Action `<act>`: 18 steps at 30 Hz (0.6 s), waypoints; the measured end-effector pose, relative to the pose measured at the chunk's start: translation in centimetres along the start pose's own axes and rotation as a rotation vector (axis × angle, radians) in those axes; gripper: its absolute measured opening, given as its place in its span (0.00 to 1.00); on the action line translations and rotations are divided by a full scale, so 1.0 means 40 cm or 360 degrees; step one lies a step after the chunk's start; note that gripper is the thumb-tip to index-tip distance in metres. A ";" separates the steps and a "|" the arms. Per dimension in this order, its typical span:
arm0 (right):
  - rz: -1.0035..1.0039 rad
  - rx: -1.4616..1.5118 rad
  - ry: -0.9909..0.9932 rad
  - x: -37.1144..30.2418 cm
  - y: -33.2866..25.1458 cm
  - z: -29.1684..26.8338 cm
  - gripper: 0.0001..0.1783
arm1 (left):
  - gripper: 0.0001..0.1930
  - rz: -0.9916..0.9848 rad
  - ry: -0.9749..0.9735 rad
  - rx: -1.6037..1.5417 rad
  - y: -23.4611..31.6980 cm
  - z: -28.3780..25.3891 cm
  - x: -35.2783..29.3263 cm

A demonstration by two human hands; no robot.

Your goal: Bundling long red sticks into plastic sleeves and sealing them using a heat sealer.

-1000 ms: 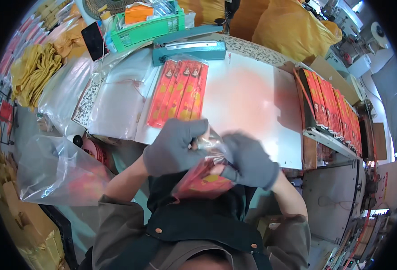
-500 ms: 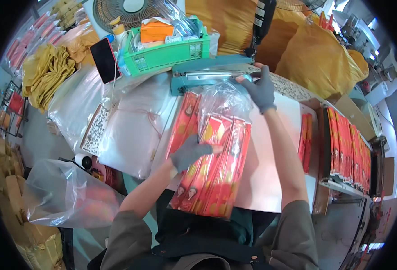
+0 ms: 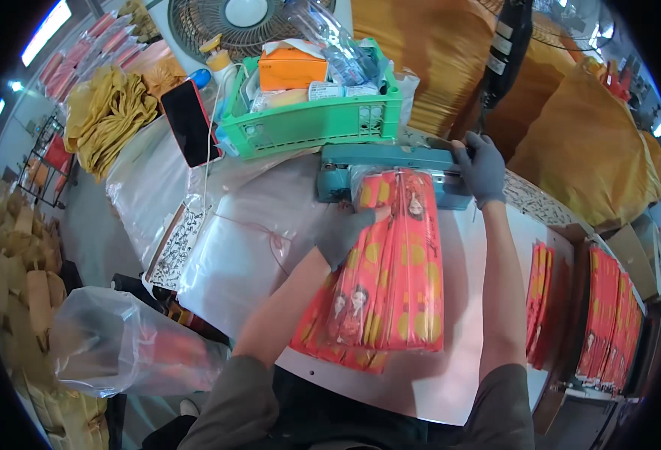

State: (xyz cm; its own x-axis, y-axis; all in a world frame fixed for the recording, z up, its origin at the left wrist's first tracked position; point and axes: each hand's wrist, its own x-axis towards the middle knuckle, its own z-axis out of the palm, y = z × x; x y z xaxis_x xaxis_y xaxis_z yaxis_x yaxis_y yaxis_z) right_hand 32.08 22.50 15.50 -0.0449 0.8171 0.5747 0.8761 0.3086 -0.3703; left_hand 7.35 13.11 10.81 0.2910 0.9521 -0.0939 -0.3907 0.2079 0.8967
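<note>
A clear plastic bag packed with red and gold printed packets (image 3: 401, 281) lies on the white worktable, its far end at the teal heat sealer (image 3: 386, 155). My gloved left hand (image 3: 343, 234) grips the bag's left side, thumb across the top. My gloved right hand (image 3: 482, 171) is closed over the right end of the sealer's arm, which is down over the bag's far end. More red packets (image 3: 311, 322) lie partly hidden under the bag and beside my left forearm.
Behind the sealer stands a green basket (image 3: 311, 124) of odds and ends, with a phone (image 3: 189, 124) to its left. Clear plastic bags (image 3: 233, 251) are stacked on the left. Red packets fill a rack (image 3: 608, 319) at right. A dark tool (image 3: 508, 56) hangs above large orange sacks (image 3: 585, 142).
The bag has moved away from me, up to the sealer. My right hand has brought the sealer's arm down over the bag's end. The view has shifted as well.
</note>
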 end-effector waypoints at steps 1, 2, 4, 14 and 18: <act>-0.0002 0.0079 0.0029 0.008 -0.007 -0.003 0.15 | 0.22 0.0000 0.0034 0.0005 -0.003 -0.009 0.008; 0.0003 0.0164 0.0050 0.005 -0.022 -0.004 0.13 | 0.19 -0.0099 0.0073 0.0162 -0.007 -0.021 0.006; 0.0016 0.0181 0.0026 0.009 -0.030 0.000 0.13 | 0.17 -0.0293 0.0128 0.0175 0.026 -0.008 -0.004; -0.0034 -0.0096 -0.0057 0.001 0.008 -0.001 0.14 | 0.22 -0.0069 0.0041 -0.0082 0.013 0.017 -0.026; -0.0044 -0.0135 -0.0145 -0.070 -0.022 -0.036 0.29 | 0.27 -0.0310 -0.0026 0.0494 0.085 0.003 -0.087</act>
State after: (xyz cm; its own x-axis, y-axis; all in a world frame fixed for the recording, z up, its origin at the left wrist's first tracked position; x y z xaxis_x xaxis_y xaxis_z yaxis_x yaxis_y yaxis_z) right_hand 32.13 19.24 15.26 -0.1095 0.8511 0.5134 0.9113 0.2923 -0.2901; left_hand 5.10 10.47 14.25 0.3485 0.8972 -0.2712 -0.0435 0.3046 0.9515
